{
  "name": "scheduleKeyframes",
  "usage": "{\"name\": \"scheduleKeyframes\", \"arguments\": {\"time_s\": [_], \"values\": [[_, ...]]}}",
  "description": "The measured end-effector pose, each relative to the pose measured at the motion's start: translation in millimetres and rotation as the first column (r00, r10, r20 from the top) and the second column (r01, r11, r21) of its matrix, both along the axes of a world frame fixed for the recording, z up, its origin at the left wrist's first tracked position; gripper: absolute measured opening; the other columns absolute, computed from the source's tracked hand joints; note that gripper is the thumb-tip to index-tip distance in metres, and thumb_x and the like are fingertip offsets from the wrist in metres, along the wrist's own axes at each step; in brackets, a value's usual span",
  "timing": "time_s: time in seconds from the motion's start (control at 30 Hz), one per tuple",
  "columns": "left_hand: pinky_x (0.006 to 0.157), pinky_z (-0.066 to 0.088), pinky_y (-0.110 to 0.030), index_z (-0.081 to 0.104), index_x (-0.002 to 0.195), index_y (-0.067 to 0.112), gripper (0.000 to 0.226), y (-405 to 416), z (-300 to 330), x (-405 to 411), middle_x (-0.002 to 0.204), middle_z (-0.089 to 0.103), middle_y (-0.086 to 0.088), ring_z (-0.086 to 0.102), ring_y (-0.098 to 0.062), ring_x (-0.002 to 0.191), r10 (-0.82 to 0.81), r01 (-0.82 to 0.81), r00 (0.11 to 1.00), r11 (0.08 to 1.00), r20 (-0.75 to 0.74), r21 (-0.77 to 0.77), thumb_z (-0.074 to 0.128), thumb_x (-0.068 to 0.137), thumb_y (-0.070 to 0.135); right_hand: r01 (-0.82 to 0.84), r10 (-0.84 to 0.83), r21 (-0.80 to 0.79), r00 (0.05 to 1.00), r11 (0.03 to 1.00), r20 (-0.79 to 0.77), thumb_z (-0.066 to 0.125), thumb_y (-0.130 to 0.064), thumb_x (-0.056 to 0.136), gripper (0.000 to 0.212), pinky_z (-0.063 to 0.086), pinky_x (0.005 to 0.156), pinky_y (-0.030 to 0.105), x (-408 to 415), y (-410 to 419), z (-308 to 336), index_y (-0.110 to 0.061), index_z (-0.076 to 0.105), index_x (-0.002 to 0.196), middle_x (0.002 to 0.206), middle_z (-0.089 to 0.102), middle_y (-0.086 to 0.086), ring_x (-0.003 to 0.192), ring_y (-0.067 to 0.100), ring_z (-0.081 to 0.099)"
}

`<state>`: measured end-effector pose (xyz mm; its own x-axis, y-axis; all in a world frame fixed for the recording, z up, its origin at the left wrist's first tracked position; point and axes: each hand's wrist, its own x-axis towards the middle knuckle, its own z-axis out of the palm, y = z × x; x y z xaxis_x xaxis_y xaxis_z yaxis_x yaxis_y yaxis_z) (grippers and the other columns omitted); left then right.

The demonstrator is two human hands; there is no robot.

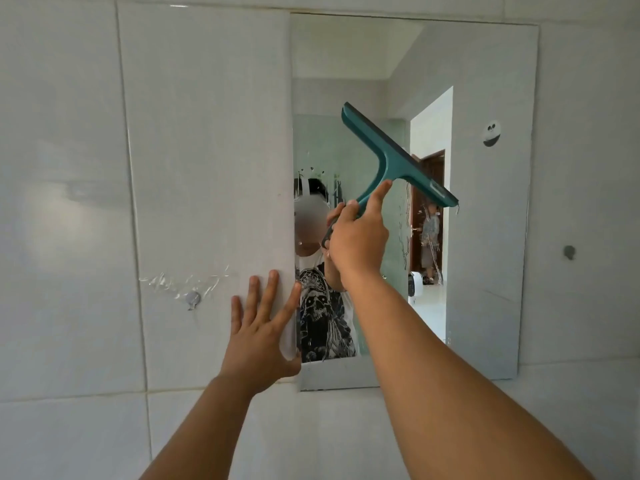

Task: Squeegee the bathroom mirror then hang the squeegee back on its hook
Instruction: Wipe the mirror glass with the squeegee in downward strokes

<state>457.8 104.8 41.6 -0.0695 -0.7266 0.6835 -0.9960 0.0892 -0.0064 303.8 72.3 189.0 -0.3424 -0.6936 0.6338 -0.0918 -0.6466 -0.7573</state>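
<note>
A frameless rectangular mirror (485,81) hangs on the white tiled wall, with water streaks and drops on its middle and left part. My right hand (358,237) grips the handle of a teal squeegee (391,157), index finger stretched along the handle. The blade is tilted, running from upper left to lower right against the glass near the mirror's middle. My left hand (261,323) lies flat with fingers spread on the wall at the mirror's lower left edge. A small round hook (193,298) under clear tape sits on the tile left of that hand.
A second small grey hook (569,252) sticks out of the wall right of the mirror. A round panda sticker (491,133) is on the mirror's upper right. The mirror reflects a doorway and a person standing far back.
</note>
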Motion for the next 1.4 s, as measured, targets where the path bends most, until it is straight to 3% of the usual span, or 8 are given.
{"name": "scheduleKeyframes", "arguments": {"time_s": [0.17,0.3,0.43,0.63,0.77,1.07,1.2,1.4], "values": [[0.118,-0.009,-0.058,-0.014,0.154,0.042,0.119,0,1,-1,0.163,-0.027,-0.002,-0.032,-0.031,0.146,0.007,-0.007,1.000,1.000,0.010,0.004,0.068,0.069,0.053,0.107,-0.106,-0.005,0.981,0.994,-0.160,0.031,-0.039,0.101,0.060,0.060,0.066,0.045,-14,5,-13,-0.042,-0.002,0.151,0.091,0.069,0.009,0.076,0.024,0.068],[0.117,-0.012,-0.056,-0.017,0.153,0.043,0.119,3,3,-2,0.163,-0.028,-0.002,-0.034,-0.030,0.146,0.020,-0.020,1.000,1.000,0.013,0.012,0.069,0.070,0.053,0.144,-0.157,-0.065,0.932,0.987,-0.328,0.023,-0.053,0.094,0.063,0.057,0.068,0.050,0,10,-42,-0.048,-0.010,0.147,0.073,0.067,-0.002,0.067,0.020,0.067],[0.117,-0.014,-0.055,-0.020,0.152,0.042,0.121,4,4,-3,0.162,-0.031,-0.003,-0.036,-0.030,0.144,0.038,-0.039,0.999,0.999,0.033,0.035,0.070,0.072,0.055,0.199,-0.231,-0.119,0.882,0.973,-0.411,0.014,-0.056,0.088,0.060,0.054,0.076,0.051,11,10,-62,-0.060,-0.023,0.135,0.080,0.067,0.001,0.068,0.023,0.064],[0.118,-0.013,-0.056,-0.025,0.150,0.044,0.124,5,5,-3,0.160,-0.035,-0.002,-0.038,-0.030,0.143,0.035,-0.036,0.999,0.999,0.029,0.034,0.070,0.071,0.059,0.177,-0.238,-0.164,0.817,0.970,-0.525,0.036,-0.038,0.101,0.061,0.057,0.076,0.046,-26,20,-61,-0.039,0.001,0.151,0.075,0.059,-0.003,0.069,0.014,0.061],[0.119,-0.008,-0.060,-0.024,0.150,0.044,0.130,4,4,-1,0.161,-0.033,-0.003,-0.035,-0.031,0.145,0.044,-0.045,0.999,0.998,0.033,0.036,0.074,0.067,0.063,0.202,-0.292,-0.211,0.692,0.956,-0.660,0.039,-0.038,0.101,0.061,0.042,0.049,0.023,-63,18,-62,-0.042,0.005,0.151,0.064,0.043,-0.009,0.054,0.003,0.046],[0.119,-0.007,-0.059,-0.015,0.154,0.043,0.128,4,4,-3,0.163,-0.027,-0.002,-0.032,-0.030,0.146,0.042,-0.042,0.999,0.999,0.008,0.033,0.077,0.066,0.057,0.244,-0.418,-0.349,0.351,0.905,-0.838,0.039,-0.040,0.098,0.060,0.042,0.055,0.034,-148,7,-34,-0.062,0.004,0.143,0.077,0.050,0.005,0.064,0.024,0.054],[0.119,-0.003,-0.061,-0.011,0.155,0.042,0.125,3,2,-3,0.165,-0.023,-0.003,-0.029,-0.030,0.148,0.039,-0.039,0.999,0.999,-0.006,0.021,0.076,0.065,0.056,0.228,-0.483,-0.441,0.184,0.868,-0.856,0.040,-0.044,0.098,0.060,0.037,0.057,0.032,-188,3,-17,-0.065,0.001,0.139,0.081,0.048,0.005,0.065,0.021,0.048],[0.119,-0.003,-0.062,-0.007,0.156,0.040,0.123,2,2,-2,0.165,-0.022,-0.003,-0.028,-0.030,0.148,0.021,-0.021,1.000,1.000,-0.015,0.003,0.076,0.067,0.055,0.220,-0.520,-0.497,0.055,0.839,-0.853,0.041,-0.046,0.096,0.064,0.037,0.052,0.027,-239,-7,0,-0.066,-0.004,0.136,0.079,0.047,0.003,0.063,0.018,0.050]]}}
